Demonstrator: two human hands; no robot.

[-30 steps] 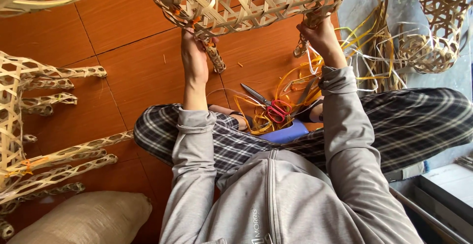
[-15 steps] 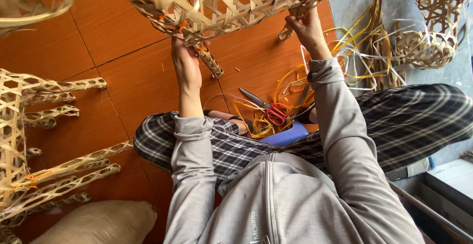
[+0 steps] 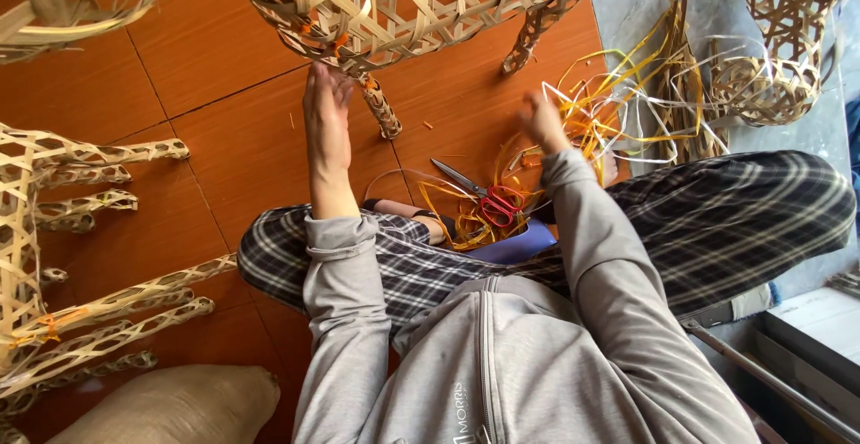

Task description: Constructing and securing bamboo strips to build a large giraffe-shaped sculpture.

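1. Left hand (image 3: 327, 117): fingers extended and loosely spread, palm open. The fingertips reach the lower rim of the basket (image 3: 394, 5); nothing is gripped.
2. Right hand (image 3: 542, 121): fingers curled into a loose fist, seen from the back. It sits among the strips (image 3: 618, 112); whether a strip is held cannot be told.
3. Basket: open hexagonal weave of pale bamboo, with small orange ties at the rim. Two woven legs hang from it; the nearer leg (image 3: 381, 108) points down just right of the left hand, the other (image 3: 533, 36) lies above the right hand.
4. Position: the basket spans the top of the view, above both hands. The left hand touches it; the right hand is apart from it, lower and to the right.
5. Scissors (image 3: 488, 198), red-handled, lie on the orange tile floor (image 3: 206, 68) between the forearms, on tangled yellow strips.
6. More woven frames (image 3: 54, 256) lie at the left, a smaller basket (image 3: 770, 77) at the upper right.
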